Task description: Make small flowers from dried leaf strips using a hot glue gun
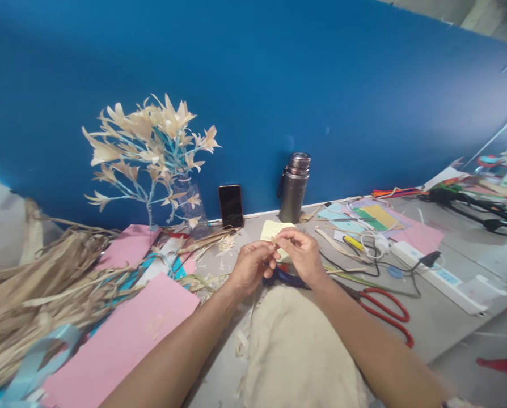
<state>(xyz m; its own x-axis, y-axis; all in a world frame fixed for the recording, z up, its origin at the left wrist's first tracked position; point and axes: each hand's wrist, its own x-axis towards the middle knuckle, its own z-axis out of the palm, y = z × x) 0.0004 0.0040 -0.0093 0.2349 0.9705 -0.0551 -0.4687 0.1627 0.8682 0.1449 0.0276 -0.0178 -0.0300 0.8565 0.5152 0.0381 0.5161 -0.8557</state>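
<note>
My left hand (256, 263) and my right hand (301, 253) meet over the near middle of the table, fingertips pinched together. Whatever lies between them is too small to make out. Just behind the fingers is a pale yellow paper (274, 226), partly covered by my right hand. Below my hands a dark blue object (290, 279) shows in part. A beige cloth (300, 351) spreads out beneath my wrists. Scissors with red handles (385, 309) lie beside my right forearm, their blades partly hidden by it.
Dried husks (45, 283) and pink sheets (151, 317) cover the left side. Husk flowers (151, 141) stand in a clear bottle (189, 198). A phone (231, 206) and a flask (295, 190) stand by the blue wall (253, 102). A power strip (440, 277) with cables lies right.
</note>
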